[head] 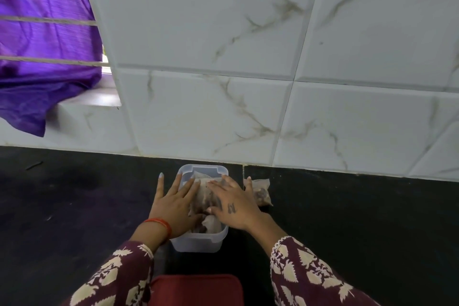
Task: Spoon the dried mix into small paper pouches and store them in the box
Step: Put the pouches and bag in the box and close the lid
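**Both hands press filled pouches down into the storage box**

A small translucent plastic box with rounded corners (199, 240) sits on the black stone desk (347, 218), close to the foot of the white marble-veined tiled wall (211, 57). It is packed with thin paper pouches of dried mix (206, 196), their dark contents showing through the paper. The left hand (173, 204) lies flat over the box's left side, fingers straight and spread, some reaching past the rim toward the wall. The right hand (236, 204) lies flat over the right side, fingers straight, their tips on the topmost pouch. Neither grip is closed on anything; both palms bear down on the pile.

The step in hand appears to be settling the pouches so that they sit below the rim. Done well, that likely calls for even, gentle pressure from both palms, since thin paper could split or spill its mix if it is pushed hard or creased at a fold. Keeping the box steady against the desk would help.

One more filled paper pouch (259, 194) lies on the desk just beside the box's right wall, not yet stored.

By count: one box; one pouch outside it; how many lie inside cannot be told, as hands and overlapping paper hide them. No spoon is in view.

A dark red rectangular object (196, 290) sits at the near edge, between the patterned maroon sleeves (305, 278). Purple cloth (47, 57) hangs at a window ledge, upper left.
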`<act>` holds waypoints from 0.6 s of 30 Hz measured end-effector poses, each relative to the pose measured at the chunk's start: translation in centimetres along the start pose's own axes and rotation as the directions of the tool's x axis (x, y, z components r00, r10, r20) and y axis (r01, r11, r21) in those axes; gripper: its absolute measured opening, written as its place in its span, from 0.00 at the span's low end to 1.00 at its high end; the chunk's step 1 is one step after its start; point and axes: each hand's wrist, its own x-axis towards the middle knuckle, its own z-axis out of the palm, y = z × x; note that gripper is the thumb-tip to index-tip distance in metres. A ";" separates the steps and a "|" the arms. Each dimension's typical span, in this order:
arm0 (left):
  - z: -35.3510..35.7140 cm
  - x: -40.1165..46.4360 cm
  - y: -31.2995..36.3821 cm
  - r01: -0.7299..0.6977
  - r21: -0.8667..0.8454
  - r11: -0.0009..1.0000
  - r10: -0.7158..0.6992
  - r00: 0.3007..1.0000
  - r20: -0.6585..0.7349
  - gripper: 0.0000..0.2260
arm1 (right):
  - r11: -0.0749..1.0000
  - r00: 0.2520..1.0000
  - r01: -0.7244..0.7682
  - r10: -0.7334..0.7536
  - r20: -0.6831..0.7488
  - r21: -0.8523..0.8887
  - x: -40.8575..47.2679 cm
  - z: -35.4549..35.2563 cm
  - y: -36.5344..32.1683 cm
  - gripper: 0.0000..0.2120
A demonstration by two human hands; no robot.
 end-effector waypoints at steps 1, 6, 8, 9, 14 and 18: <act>0.1 0.1 0.1 0.006 0.008 1.000 -0.006 1.000 0.014 0.62 | 1.000 1.000 -0.003 0.004 0.011 -0.013 0.1 0.0 0.0 0.28; -0.1 -0.3 -0.1 0.005 -0.112 0.994 -0.007 1.000 -0.015 0.57 | 0.989 1.000 0.027 -0.029 0.012 0.148 -0.3 -0.3 0.4 0.26; -0.5 -0.8 0.1 0.005 -0.244 0.970 -0.027 0.996 -0.087 0.49 | 0.950 0.997 0.046 -0.026 -0.071 0.309 -1.0 -1.0 1.2 0.26; -0.8 -0.9 0.3 -0.021 -0.324 0.946 -0.031 0.988 -0.153 0.45 | 0.925 0.991 0.059 -0.009 -0.132 0.376 -1.4 -1.4 1.8 0.25; -3.6 -0.2 5.4 -0.320 -0.609 0.726 -0.097 0.828 -0.552 0.26 | 0.776 0.919 0.077 0.188 -0.346 0.626 -2.6 -2.8 6.6 0.24; -4.1 2.4 12.5 -0.304 -0.896 0.324 -0.141 0.921 -0.363 0.29 | 0.578 0.857 -0.080 0.456 -0.240 0.812 -2.4 -2.2 10.1 0.27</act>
